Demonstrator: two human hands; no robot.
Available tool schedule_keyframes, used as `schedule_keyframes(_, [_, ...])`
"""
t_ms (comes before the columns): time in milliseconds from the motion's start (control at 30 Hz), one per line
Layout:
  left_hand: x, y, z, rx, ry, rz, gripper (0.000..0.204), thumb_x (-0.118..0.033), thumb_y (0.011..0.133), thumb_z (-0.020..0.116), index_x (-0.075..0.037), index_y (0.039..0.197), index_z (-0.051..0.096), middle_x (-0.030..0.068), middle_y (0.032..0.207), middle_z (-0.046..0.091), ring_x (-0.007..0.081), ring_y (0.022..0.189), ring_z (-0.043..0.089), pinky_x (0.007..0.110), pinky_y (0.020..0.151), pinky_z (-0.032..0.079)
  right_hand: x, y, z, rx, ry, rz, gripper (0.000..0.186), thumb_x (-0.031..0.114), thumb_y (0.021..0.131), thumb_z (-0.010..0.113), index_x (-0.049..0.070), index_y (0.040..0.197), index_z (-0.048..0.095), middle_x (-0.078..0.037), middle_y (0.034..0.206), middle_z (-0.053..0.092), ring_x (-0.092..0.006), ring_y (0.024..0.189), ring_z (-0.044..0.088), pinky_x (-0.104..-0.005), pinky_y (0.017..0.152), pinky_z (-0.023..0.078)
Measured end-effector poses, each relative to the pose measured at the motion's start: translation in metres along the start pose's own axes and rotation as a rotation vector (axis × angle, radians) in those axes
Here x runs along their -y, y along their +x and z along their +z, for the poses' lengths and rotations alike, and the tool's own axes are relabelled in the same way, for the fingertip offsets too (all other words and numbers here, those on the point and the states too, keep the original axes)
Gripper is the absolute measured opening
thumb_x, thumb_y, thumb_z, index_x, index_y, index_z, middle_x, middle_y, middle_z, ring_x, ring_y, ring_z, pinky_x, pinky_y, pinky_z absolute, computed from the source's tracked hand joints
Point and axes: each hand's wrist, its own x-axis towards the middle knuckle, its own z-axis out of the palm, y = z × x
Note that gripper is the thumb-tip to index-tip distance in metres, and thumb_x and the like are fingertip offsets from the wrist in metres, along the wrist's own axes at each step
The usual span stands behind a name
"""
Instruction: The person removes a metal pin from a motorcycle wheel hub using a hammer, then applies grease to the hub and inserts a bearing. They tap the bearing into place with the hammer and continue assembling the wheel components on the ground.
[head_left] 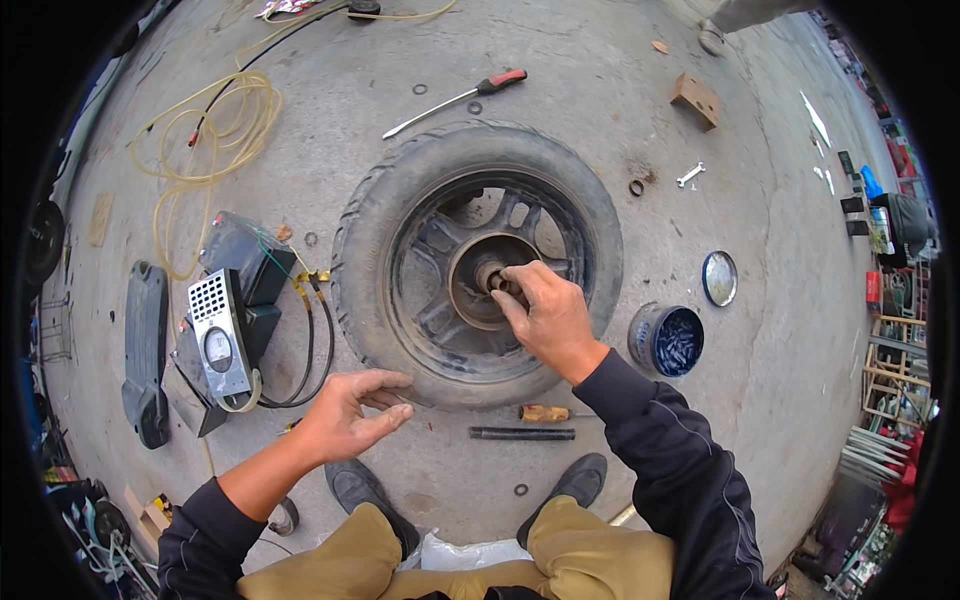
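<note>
A black spoked wheel with a worn tire [385, 350] lies flat on the concrete floor in front of me. Over its hub [466, 312], my right hand [550, 315] pinches a small brownish metal sleeve [499, 284] between thumb and fingers. The sleeve is at the hub's centre; how deep it sits in the bore I cannot tell. My left hand [358, 415] is held with fingers stretched out and nothing in it, by the tire's near left edge. Right of the wheel stands an open tub of dark blue grease [678, 342], its lid [719, 278] lying beyond it.
Beyond the tire lies a red-and-black screwdriver [455, 103]. A wooden-handled tool [545, 412] and a dark rod [522, 433] lie between tire and shoes. Batteries with a meter [218, 335] stand left, near a coiled yellow hose [225, 130]. A wrench [690, 174] and metal block [695, 100] lie right.
</note>
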Motion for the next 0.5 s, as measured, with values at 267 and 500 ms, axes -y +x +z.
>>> schedule_keyframes(267, [0.0,0.001,-0.002,0.018,0.029,-0.022,0.04,-0.013,0.093,0.08,0.007,0.125,0.07,0.0168,0.105,0.078,0.0199,0.096,0.077,0.033,0.088,0.06,-0.004,-0.011,-0.009,-0.018,-0.011,-0.005,0.019,0.008,0.086,0.082,0.004,0.101,0.071,-0.01,0.091,0.07,-0.031,0.076,0.071,-0.0381,0.065,0.056])
schedule_keyframes(500, [0.004,-0.001,-0.006,-0.021,0.034,-0.017,0.039,-0.012,0.092,0.081,0.006,0.125,0.07,0.0152,0.107,0.078,0.0191,0.096,0.076,0.032,0.088,0.06,0.006,-0.041,-0.023,0.03,-0.07,-0.027,0.013,0.013,0.086,0.08,0.009,0.092,0.069,-0.008,0.086,0.066,-0.03,0.075,0.07,-0.0403,0.063,0.056])
